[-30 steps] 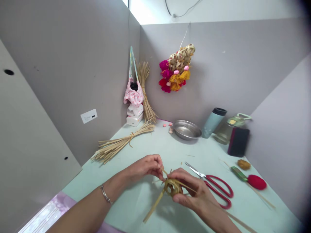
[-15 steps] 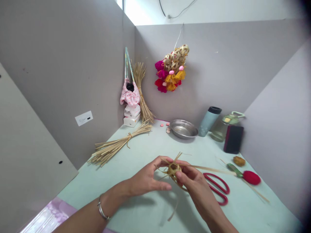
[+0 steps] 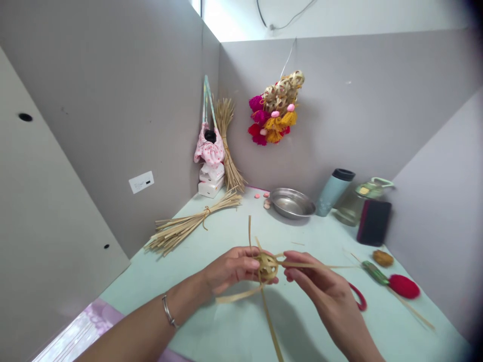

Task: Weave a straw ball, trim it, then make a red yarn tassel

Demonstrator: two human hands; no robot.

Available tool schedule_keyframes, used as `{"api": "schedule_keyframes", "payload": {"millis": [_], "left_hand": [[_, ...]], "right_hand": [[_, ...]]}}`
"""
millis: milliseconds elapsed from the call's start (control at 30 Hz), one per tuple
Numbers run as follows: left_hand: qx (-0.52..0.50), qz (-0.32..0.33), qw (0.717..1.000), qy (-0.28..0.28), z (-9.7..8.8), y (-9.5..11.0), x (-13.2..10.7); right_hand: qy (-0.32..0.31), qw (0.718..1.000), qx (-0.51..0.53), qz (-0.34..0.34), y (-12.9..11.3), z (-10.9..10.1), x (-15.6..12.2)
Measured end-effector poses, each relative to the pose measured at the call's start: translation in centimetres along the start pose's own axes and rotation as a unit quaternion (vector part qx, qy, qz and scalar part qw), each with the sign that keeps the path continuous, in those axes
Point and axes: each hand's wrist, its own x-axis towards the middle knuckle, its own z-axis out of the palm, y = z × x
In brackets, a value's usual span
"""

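Observation:
A small woven straw ball (image 3: 267, 266) sits between the thumb and fingers of my left hand (image 3: 236, 266), above the table. Loose straw ends stick out of it upward, to the left and down toward me. My right hand (image 3: 317, 281), just to the right of the ball, pinches one straw strip (image 3: 335, 266) that runs out from the ball and past the fingers. Behind my right hand lie red-handled scissors (image 3: 360, 296), mostly hidden by it.
A tied straw bundle (image 3: 188, 226) lies at the left. Along the back stand a steel bowl (image 3: 292, 203), a blue tumbler (image 3: 334, 193), a green jug (image 3: 352, 203) and a phone (image 3: 374, 222). Red yarn (image 3: 403, 285) lies right. Woven balls with tassels (image 3: 277, 108) hang on the wall.
The ball has turned and now rests in my left hand's grip. My right hand has let go of the ball, moved right and taken a straw strip. The view has shifted slightly left.

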Motion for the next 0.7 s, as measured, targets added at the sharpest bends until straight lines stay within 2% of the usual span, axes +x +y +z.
{"api": "schedule_keyframes", "payload": {"millis": [100, 167, 233, 333, 400, 567, 633, 700], "left_hand": [[-0.021, -0.008, 1.000, 0.022, -0.1, -0.4, 0.2], [-0.026, -0.007, 0.999, 0.048, -0.3, -0.7, 0.4], [-0.023, -0.009, 0.998, 0.062, -0.4, -1.0, 0.5], [-0.012, -0.007, 0.996, 0.083, -0.5, -1.4, 0.8], [-0.007, 0.003, 0.993, 0.114, -0.6, -1.5, 0.9], [-0.006, 0.045, 0.982, 0.181, -0.4, -1.8, 1.0], [-0.011, 0.072, 0.980, 0.185, -0.2, -1.8, 1.0], [-0.014, 0.087, 0.982, 0.165, -0.1, -1.7, 0.8]], "right_hand": [[0.000, 0.990, -0.090, -0.105, -0.1, 0.4, -0.1], [0.000, 0.971, -0.157, -0.178, 0.1, 0.5, -0.2], [-0.001, 0.938, -0.242, -0.249, 0.3, 0.4, -0.2], [-0.007, 0.868, -0.379, -0.321, 0.6, 0.2, 0.0], [-0.024, 0.847, -0.410, -0.338, 0.6, 0.1, 0.2], [-0.064, 0.878, -0.366, -0.301, 0.1, 0.6, 0.7], [-0.058, 0.893, -0.342, -0.286, 0.0, 0.8, 1.1], [-0.047, 0.909, -0.313, -0.270, -0.1, 1.0, 1.6]]}}
